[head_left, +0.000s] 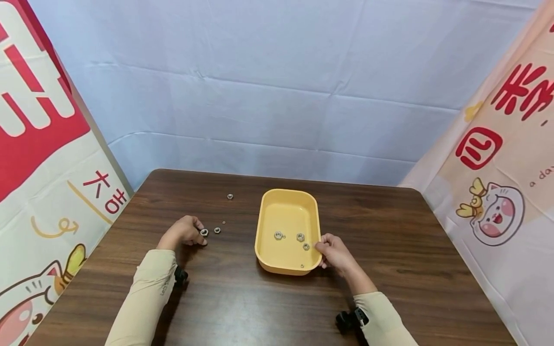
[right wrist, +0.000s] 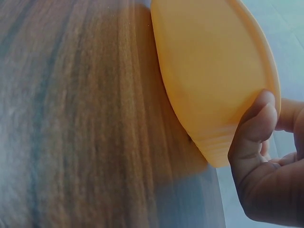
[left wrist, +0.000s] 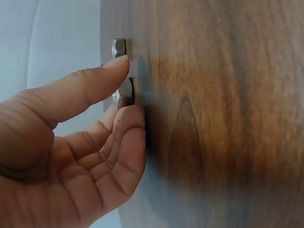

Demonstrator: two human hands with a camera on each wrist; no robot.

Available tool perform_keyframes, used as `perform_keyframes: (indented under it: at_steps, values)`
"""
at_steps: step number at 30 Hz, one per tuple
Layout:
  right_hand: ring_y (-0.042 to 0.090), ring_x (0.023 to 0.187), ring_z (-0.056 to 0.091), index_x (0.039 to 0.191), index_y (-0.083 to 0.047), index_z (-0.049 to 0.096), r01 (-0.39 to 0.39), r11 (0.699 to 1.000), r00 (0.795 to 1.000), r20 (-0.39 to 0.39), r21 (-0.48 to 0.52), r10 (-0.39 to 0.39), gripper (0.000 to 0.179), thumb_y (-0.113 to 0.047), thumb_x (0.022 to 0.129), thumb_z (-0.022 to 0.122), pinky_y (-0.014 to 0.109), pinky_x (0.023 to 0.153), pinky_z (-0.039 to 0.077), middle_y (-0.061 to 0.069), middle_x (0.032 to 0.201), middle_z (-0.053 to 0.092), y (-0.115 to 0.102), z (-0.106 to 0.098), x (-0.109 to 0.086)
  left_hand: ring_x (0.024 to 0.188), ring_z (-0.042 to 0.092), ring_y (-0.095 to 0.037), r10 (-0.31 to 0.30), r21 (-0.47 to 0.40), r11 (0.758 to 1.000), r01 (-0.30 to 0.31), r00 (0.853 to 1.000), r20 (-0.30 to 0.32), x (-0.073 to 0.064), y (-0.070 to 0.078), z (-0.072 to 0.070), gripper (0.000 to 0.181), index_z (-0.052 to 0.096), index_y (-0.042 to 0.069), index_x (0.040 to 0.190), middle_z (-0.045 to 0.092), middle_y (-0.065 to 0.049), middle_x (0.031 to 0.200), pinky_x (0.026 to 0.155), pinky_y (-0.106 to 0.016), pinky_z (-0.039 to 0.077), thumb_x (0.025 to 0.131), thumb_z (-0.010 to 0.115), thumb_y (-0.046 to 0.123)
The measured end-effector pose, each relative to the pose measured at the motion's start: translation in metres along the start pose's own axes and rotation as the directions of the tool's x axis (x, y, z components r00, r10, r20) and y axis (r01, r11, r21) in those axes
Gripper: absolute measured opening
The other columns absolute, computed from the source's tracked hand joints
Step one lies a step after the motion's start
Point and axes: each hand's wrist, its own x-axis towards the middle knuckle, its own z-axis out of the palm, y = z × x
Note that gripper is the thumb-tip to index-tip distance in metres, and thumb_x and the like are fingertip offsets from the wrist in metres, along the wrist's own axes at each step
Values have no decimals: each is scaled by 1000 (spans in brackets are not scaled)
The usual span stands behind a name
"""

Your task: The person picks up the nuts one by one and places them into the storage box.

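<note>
At the table's left side, the left hand (head_left: 185,231) has its thumb and fingertips bent narrowly about a large nut (head_left: 204,232), though I cannot tell whether they truly grip it. That nut sits low against the wood, which is probably why the fingers come in at its sides rather than over the top. Just right of it lies a smaller nut (head_left: 217,230), with a tiny nut (head_left: 223,222) just beyond and another nut (head_left: 230,196) farther off, all loosely spaced, so the fingertips have room around each. Across the middle, the right hand (head_left: 336,252) pinches the right rim of a yellow tray (head_left: 285,216) near its near corner, presumably to keep so light a thing from sliding (it looks like plastic to me). Holding it by the edge also leaves the tray's mouth clear. Inside, toward the near end, are two big nuts (head_left: 300,237), a medium nut (head_left: 306,246) and two very small pieces (head_left: 302,265). Around all this spreads the dark wooden table (head_left: 216,298), with pale cloth (head_left: 268,96) hung behind its far edge.
</note>
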Motion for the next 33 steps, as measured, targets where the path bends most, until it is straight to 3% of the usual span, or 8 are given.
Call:
perform_keyframes:
  at_steps: [8,12,18,24,29,33]
  values:
    - [10,39,46,90,5,44,10,1000,1000,-18,-19,-11,8,0,86,49,21,37,39,13,59,52,3,0,2,59,54,-17,-82,-99,992,82,997,4,3,0,1,34,57,-3,88,55,-6,71,56,-30,49,65,81,-1]
    - [10,39,46,89,5,45,8,1000,1000,-26,-22,-8,7,0,86,49,22,37,39,12,59,52,4,1,2,57,53,-16,-103,-96,990,102,995,-10,4,1,1,31,56,-2,85,55,-5,67,54,-29,49,65,81,-1]
    - [10,39,45,87,3,44,5,1000,999,-36,-25,-6,7,0,86,50,22,37,39,11,58,51,4,2,1,56,56,-14,-95,-72,993,93,995,-15,3,1,1,26,58,2,79,57,-4,62,53,-28,50,66,80,1]
    - [11,39,46,87,2,44,-12,1000,1000,-25,-17,11,7,1,87,50,22,37,39,11,59,51,2,2,0,62,59,-18,-86,-207,974,88,996,23,-3,2,-4,21,56,0,81,60,-7,69,59,-32,52,69,73,-5]
    - [11,39,46,87,3,44,-23,1000,1000,-10,-15,23,5,3,88,49,22,37,40,13,59,52,0,0,0,66,64,-19,-36,-290,955,54,997,66,-5,5,-8,21,55,-3,83,66,-8,70,61,-35,53,68,64,-14]
    - [11,39,47,89,5,44,-15,1000,1000,2,-18,15,5,3,87,48,23,38,40,13,59,52,1,0,0,65,65,-20,-27,-349,935,59,995,94,-4,5,-10,23,55,-3,84,65,-7,68,61,-34,54,68,66,-16]
